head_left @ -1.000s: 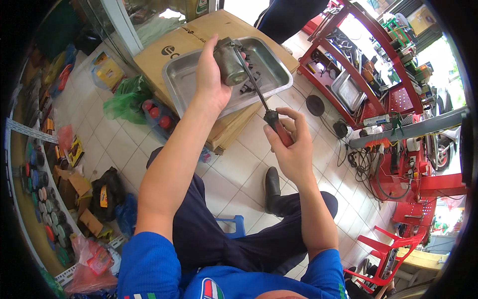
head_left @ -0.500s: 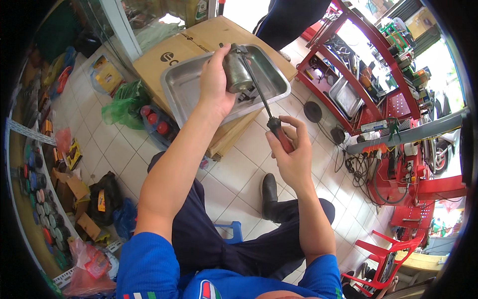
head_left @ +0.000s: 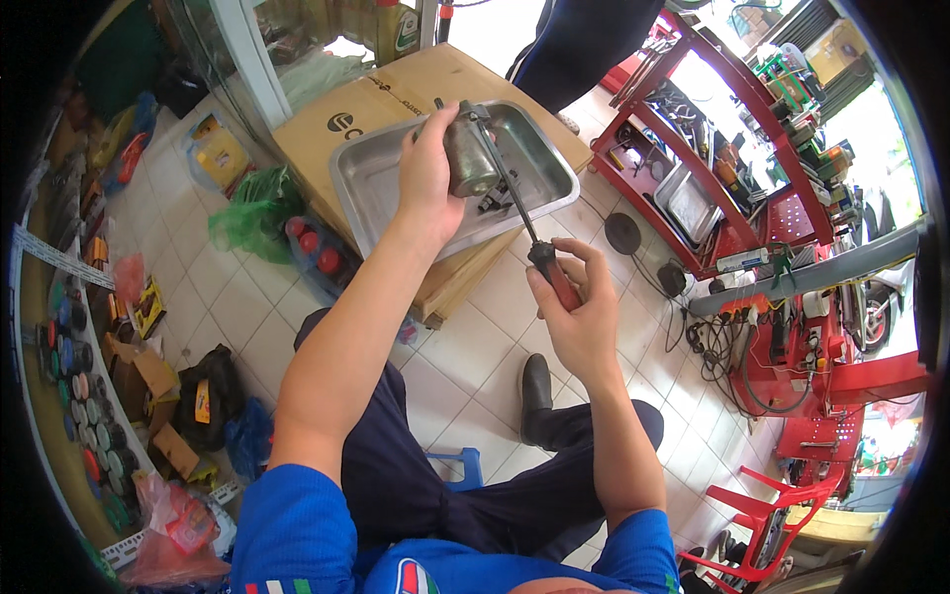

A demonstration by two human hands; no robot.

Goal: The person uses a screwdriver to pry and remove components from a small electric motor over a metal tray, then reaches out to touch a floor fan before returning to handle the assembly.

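Note:
My left hand [head_left: 427,178] grips a cylindrical grey metal part [head_left: 471,158], looking like a small motor, above a shallow metal tray [head_left: 368,178]. Between the fingers of my right hand [head_left: 579,315] is the red and black handle of a long-shafted screwdriver [head_left: 524,216]. Its shaft slants up to the far end of the metal part, where the tip reaches a bracket or clamp; whether it sits in a screw is too small to tell. Small dark parts [head_left: 498,194] lie in the tray, partly hidden behind the metal part.
The tray rests on a cardboard box [head_left: 416,79]. Beside the box are a green plastic bag [head_left: 259,213] and red-capped bottles [head_left: 322,252]. A red tool cart [head_left: 683,158] stands at the right, a red chair [head_left: 767,515] below it. Another person's dark-trousered leg [head_left: 584,49] is behind the box.
The whole scene sits slightly lower in the picture. My hands keep the same holds, and the screwdriver stays against the metal part, with its handle turned slightly in my right fingers.

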